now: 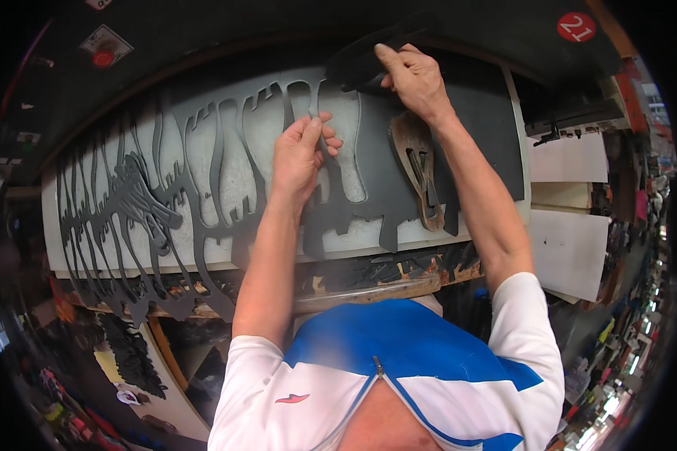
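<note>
A dark grey sheet (368, 218), full of sole-shaped cut-outs, lies over a pale cutting board (338, 146). My left hand (301, 150) is closed, pinching a narrow strip of that sheet between two cut-outs. Up at the far edge, my right hand (416, 79) grips a thin dark sole-shaped piece (353, 64), tilted above the sheet. Below the right wrist, a worn sole-shaped cutting die (415, 169) rests on an uncut part of the sheet. Several thin dark cut strips (139, 199) lie in a tangled heap to the left.
The dark machine body (263, 30) overhangs the board's far side, with a red button (103, 57) at far left. Dark scraps (368, 282) fill a ledge along the near edge. White sheets (568, 252) hang at the right. Cut sheet ends droop over the front left.
</note>
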Available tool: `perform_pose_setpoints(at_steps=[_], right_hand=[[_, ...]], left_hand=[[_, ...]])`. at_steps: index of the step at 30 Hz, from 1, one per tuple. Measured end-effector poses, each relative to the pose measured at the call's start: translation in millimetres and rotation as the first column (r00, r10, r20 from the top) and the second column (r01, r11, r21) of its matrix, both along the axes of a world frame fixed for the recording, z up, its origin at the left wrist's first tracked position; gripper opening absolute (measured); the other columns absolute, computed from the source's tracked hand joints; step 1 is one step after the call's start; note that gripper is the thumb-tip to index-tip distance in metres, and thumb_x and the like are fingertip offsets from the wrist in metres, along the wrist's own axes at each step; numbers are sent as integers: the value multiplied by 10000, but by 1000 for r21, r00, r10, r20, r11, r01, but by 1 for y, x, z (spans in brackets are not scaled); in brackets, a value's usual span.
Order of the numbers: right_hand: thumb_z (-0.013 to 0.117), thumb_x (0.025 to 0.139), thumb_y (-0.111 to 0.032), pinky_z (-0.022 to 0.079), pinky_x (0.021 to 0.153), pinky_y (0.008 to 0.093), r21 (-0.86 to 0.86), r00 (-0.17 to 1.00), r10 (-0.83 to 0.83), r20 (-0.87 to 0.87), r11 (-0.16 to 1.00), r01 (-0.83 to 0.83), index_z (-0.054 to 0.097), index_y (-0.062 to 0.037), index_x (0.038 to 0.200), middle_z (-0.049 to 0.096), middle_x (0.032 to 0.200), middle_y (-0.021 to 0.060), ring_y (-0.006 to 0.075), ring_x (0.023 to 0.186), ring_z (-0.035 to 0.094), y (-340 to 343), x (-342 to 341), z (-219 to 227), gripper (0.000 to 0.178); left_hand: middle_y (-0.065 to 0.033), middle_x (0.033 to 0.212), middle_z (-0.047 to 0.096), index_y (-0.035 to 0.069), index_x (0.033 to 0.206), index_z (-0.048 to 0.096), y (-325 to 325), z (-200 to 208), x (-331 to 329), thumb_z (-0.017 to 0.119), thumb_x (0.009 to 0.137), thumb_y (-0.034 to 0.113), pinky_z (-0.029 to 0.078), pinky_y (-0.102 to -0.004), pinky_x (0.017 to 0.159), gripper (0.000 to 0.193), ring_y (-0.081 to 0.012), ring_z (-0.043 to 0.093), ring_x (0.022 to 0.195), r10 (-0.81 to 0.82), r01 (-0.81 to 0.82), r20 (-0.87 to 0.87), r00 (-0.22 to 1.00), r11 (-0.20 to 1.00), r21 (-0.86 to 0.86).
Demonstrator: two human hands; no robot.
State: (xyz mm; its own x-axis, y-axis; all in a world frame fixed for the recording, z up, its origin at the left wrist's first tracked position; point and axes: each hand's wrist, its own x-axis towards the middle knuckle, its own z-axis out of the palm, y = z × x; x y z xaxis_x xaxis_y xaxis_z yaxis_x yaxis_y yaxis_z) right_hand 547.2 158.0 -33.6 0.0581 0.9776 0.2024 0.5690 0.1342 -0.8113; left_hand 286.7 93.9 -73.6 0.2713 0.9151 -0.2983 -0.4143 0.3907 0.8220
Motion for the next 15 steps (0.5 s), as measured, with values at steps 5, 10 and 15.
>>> perform_pose_setpoints(at_steps=[5,10,15], right_hand=[[643,1113,-399,544,662,311,107,625,-325,-710,827,551,681,-33,841,713,752,79,141,673,681,-28,21,41,458],[735,1039,-57,548,783,287,270,899,-263,-350,891,365,783,15,1172,724,1042,90,130,886,666,-122,-1,42,158],[743,802,156,607,904,363,478,935,180,307,820,-315,755,15,1310,679,1230,169,302,1085,708,-179,-52,31,527]], left_hand=[[-122,1049,733,-89,1331,622,-4,17,0,600,1121,205,585,-276,785,361,-178,721,886,29,-31,-58,998,999,-37],[-249,1492,636,-113,1554,489,-50,71,14,597,1115,341,432,-349,1193,641,-287,633,1355,297,-83,-669,681,940,332],[0,951,689,-8,1109,724,-107,87,13,677,1092,340,539,-281,759,351,-55,592,874,-176,173,71,982,984,49]])
